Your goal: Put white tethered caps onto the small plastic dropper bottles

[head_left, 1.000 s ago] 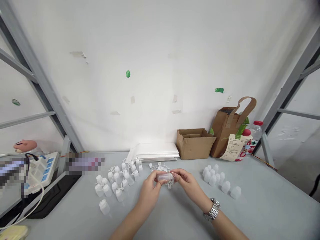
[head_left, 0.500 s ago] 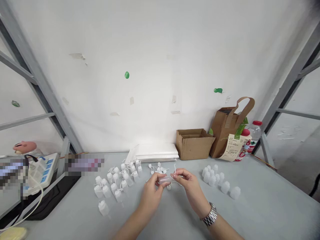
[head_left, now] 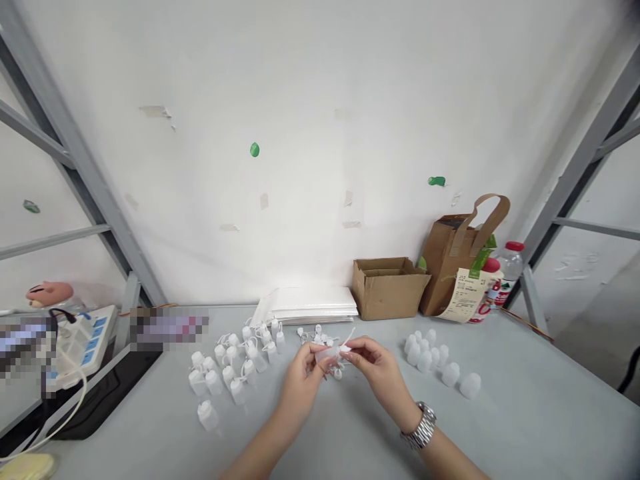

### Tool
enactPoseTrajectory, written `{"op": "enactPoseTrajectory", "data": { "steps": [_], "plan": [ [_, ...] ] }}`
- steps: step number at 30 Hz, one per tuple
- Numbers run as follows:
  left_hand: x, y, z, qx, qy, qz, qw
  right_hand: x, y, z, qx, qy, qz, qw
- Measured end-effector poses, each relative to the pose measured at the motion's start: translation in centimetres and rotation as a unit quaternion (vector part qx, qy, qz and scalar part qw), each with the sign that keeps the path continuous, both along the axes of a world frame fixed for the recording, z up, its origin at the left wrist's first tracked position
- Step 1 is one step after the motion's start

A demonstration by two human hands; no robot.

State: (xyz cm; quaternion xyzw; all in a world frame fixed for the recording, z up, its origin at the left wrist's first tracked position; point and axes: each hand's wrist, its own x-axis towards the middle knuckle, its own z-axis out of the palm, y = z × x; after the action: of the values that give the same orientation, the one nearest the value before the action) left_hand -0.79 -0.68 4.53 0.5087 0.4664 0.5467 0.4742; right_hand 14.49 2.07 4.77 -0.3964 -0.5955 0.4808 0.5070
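Observation:
Between thumb and fingers my left hand [head_left: 306, 373] holds a small translucent bottle [head_left: 326, 355], tilted on its side. My right hand [head_left: 376, 370] pinches a white cap [head_left: 345, 349] with a thin strap at the bottle's mouth. Just behind and below the hands lie several loose white caps [head_left: 319, 331] with straps. To the left stand several small bottles with white caps [head_left: 236, 390]. Over on the right is a group of several translucent bottles without visible caps [head_left: 425, 361].
A stack of white sheets [head_left: 310, 305] and an open cardboard box [head_left: 390, 293] stand by the wall. Right of them are a brown paper bag [head_left: 440, 267] and drink bottles [head_left: 511, 263]. A power strip [head_left: 95, 343] and cables lie left.
The white cap now sits at the bottle's mouth, with its strap pointing up and right. The bottle has tilted and both hands have shifted slightly.

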Motion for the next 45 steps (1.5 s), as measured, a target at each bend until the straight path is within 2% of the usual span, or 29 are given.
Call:
{"op": "enactPoseTrajectory", "data": {
  "steps": [6,10,13,16,21,23,27,29,31,34,36,39,42,45],
  "plan": [
    [-0.1,-0.2,0.0,0.001,0.037,-0.016,0.999,0.2,0.1,0.1,0.020,-0.131,0.008,0.991],
    [-0.1,-0.1,-0.1,0.011,0.029,-0.011,0.999,0.7,0.1,0.6,0.071,-0.138,0.043,0.987],
    [-0.1,0.0,0.0,0.004,0.009,-0.037,0.999,1.3,0.0,1.3,0.091,-0.151,0.077,0.981],
    [-0.1,-0.1,0.4,-0.005,0.025,-0.055,0.998,1.4,-0.1,1.4,0.078,-0.171,0.110,0.976],
    [-0.2,-0.5,0.6,0.011,0.142,-0.013,0.990,0.8,0.0,0.7,0.010,-0.197,0.115,0.973],
    [-0.2,-0.5,0.6,0.011,0.127,-0.022,0.992,0.7,0.0,0.7,0.002,-0.194,0.117,0.974],
    [-0.2,-0.1,0.7,-0.014,0.051,-0.054,0.997,1.1,-0.2,1.6,0.080,-0.207,0.111,0.969],
    [-0.2,-0.1,0.8,-0.026,0.041,-0.064,0.997,1.4,-0.4,1.8,0.120,-0.230,0.096,0.961],
    [-0.2,-0.1,0.9,-0.021,0.055,-0.061,0.996,1.3,-0.6,1.7,0.129,-0.235,0.089,0.959],
    [-0.3,-0.3,0.7,0.011,0.129,-0.027,0.991,0.8,-0.6,1.0,0.070,-0.186,0.089,0.976],
    [-0.5,-0.4,0.4,0.042,0.185,0.003,0.982,0.4,-0.4,0.5,-0.021,-0.132,0.099,0.986],
    [-0.7,-0.5,0.0,0.091,0.226,0.018,0.970,0.1,-0.1,0.2,-0.154,-0.057,0.145,0.976],
    [-0.4,-0.6,0.1,0.075,0.205,0.014,0.976,0.3,0.1,0.6,-0.197,-0.011,0.180,0.964],
    [0.1,-0.6,0.4,-0.003,0.090,-0.027,0.996,0.9,0.3,1.2,-0.191,0.010,0.146,0.971]
  ]
}}
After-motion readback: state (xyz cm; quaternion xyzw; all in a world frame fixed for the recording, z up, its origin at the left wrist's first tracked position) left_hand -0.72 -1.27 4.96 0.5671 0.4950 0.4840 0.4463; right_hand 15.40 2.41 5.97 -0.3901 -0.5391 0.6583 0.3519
